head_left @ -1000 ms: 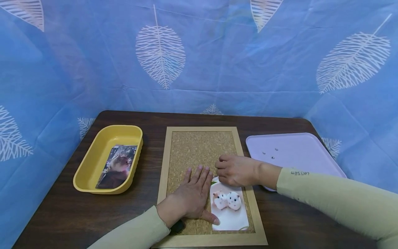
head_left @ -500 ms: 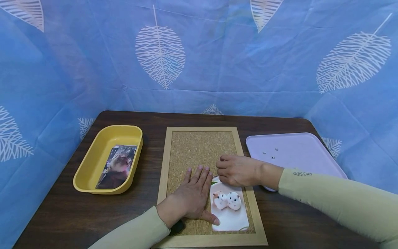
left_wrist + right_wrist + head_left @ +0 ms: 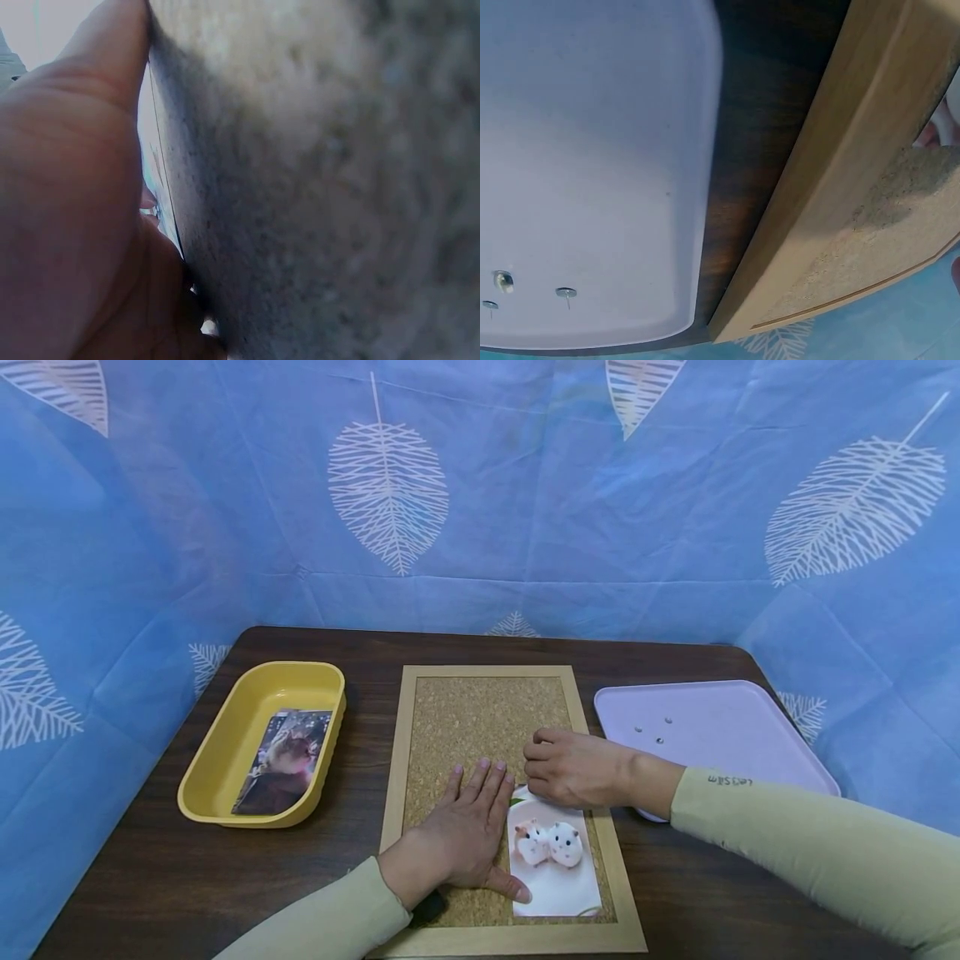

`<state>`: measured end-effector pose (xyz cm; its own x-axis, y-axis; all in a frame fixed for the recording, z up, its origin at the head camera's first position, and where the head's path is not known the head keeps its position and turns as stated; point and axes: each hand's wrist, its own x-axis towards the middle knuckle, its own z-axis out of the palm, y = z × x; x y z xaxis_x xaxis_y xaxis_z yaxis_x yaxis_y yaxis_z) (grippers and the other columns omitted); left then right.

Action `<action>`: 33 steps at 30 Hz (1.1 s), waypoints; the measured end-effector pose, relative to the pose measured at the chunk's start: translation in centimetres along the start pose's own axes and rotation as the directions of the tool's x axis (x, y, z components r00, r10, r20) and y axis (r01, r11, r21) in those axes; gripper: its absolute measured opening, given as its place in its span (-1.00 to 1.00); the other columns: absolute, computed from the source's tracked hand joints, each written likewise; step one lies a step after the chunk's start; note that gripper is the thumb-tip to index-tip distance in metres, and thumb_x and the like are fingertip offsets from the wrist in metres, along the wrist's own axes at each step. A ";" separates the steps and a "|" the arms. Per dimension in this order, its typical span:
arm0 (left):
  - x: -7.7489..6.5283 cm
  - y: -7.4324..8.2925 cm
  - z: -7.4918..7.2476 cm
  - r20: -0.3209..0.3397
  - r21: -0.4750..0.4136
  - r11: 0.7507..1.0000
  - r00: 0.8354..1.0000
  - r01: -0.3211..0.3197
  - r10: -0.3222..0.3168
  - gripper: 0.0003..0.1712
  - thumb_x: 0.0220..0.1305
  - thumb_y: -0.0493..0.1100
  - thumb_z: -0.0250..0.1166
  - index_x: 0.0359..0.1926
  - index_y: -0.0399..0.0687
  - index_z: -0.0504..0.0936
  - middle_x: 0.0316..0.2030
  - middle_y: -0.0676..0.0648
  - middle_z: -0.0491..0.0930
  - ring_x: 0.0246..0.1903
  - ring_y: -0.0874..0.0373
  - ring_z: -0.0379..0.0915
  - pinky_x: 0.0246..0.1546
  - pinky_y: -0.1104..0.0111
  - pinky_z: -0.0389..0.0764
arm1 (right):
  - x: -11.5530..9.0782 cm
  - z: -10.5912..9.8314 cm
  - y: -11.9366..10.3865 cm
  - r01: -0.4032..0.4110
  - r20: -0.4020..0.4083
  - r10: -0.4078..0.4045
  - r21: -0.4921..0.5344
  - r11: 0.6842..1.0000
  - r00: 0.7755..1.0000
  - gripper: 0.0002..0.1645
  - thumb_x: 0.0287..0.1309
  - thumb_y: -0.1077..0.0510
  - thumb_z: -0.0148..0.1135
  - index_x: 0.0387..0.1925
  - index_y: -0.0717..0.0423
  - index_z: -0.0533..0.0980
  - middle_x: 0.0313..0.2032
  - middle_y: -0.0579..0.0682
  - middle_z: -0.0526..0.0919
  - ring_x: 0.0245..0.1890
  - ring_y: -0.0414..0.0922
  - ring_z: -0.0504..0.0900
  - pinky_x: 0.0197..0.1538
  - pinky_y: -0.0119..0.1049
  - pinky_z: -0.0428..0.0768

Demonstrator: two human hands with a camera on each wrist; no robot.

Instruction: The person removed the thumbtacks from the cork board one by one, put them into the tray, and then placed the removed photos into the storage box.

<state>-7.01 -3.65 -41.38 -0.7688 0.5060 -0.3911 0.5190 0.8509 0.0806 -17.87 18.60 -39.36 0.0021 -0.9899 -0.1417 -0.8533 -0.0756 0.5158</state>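
On the framed corkboard (image 3: pixel 487 710) lies a photo (image 3: pixel 558 893) of two small white animal figures, near the board's lower right. My left hand (image 3: pixel 461 839) rests flat on the cork with spread fingers, its thumb over the photo's left edge. In the left wrist view that palm (image 3: pixel 67 187) lies close along the cork (image 3: pixel 315 210). At the photo's top edge, my right hand (image 3: pixel 570 768) has its fingers curled downward. Its fingertips are hidden, so I cannot tell what they hold. The right wrist view shows the wooden frame (image 3: pixel 832 165) beside that hand.
A lilac tray (image 3: pixel 720 727) at the right holds several thumbtacks, one thumbtack (image 3: pixel 566 292) point down in the right wrist view. At the left, a yellow basin (image 3: pixel 225 752) holds a dark printed photo (image 3: pixel 285 764). A blue leaf-print cloth (image 3: pixel 525 485) hangs behind the table (image 3: pixel 135 877).
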 end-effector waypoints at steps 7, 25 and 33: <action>0.0 0.0 0.0 -0.005 0.003 1.000 1.000 -0.005 0.005 0.63 -0.03 0.87 0.02 0.72 -0.09 -0.29 0.71 -0.16 -0.38 0.69 -0.09 -0.52 0.66 -0.11 -0.23 | 0.1 0.1 -0.1 0.000 0.012 0.000 -0.025 1.000 1.000 -0.88 0.51 0.02 0.20 -0.10 -0.11 0.62 -0.12 -0.20 0.70 -0.03 -0.14 0.57 0.24 -0.14 0.53; 0.0 0.1 0.1 -0.013 0.009 1.000 1.000 -0.002 0.002 0.63 -0.03 0.87 0.01 0.72 -0.10 -0.28 0.71 -0.16 -0.37 0.69 -0.09 -0.50 0.67 -0.10 -0.22 | 0.2 0.4 -0.3 -0.044 0.076 0.043 0.008 0.999 0.996 -0.63 0.49 -0.19 0.15 0.02 -0.04 0.58 -0.04 -0.11 0.68 0.04 -0.11 0.58 0.30 -0.11 0.50; 0.0 0.1 0.2 -0.015 -0.002 1.000 1.000 -0.001 0.001 0.64 -0.04 0.87 0.03 0.72 -0.09 -0.29 0.71 -0.15 -0.38 0.69 -0.08 -0.51 0.67 -0.10 -0.23 | 0.1 0.5 -0.3 -0.049 0.037 0.048 0.030 0.998 0.998 -0.72 0.47 -0.13 0.17 -0.06 -0.05 0.58 -0.09 -0.11 0.67 -0.02 -0.12 0.58 0.25 -0.12 0.51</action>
<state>-6.91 -3.62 -41.55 -0.7739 0.5087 -0.3772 0.5187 0.8509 0.0832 -17.90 18.55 -39.93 -0.0582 -0.9872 -0.1485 -0.8677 -0.0235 0.4966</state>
